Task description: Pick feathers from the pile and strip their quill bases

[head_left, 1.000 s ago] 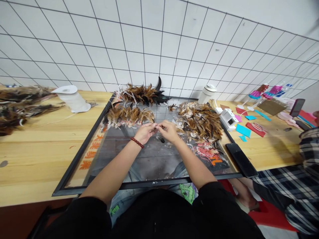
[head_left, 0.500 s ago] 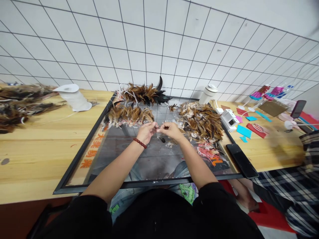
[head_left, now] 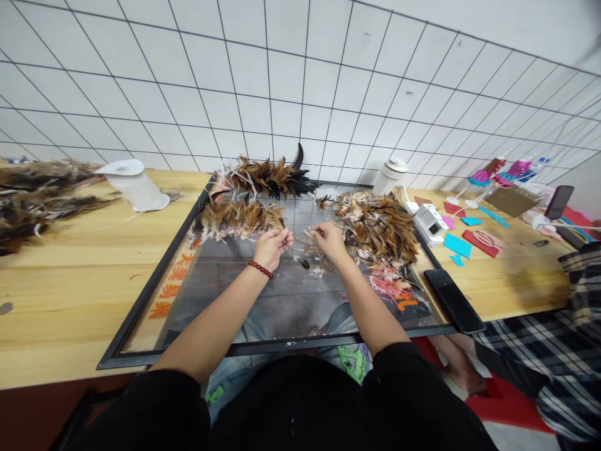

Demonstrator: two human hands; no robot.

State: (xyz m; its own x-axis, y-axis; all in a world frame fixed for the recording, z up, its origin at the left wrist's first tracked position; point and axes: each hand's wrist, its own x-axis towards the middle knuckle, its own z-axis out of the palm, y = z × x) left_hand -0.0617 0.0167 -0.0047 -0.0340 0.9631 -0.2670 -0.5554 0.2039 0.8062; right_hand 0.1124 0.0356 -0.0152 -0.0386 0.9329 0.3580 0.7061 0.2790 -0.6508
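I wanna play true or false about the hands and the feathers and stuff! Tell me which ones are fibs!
1. Both hands are touching each other. False: the left hand and right hand are apart.
2. A red bead bracelet is on the left arm. True.
3. A black phone lies at the right side of the black frame. True.
4. The white roll stands right of the frame. False: the white roll is left of it.
5. Pink strings lie near a brown feather pile. True.

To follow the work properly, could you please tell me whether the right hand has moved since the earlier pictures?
Yes: judged against the white bottle, the right hand has shifted slightly to the right.
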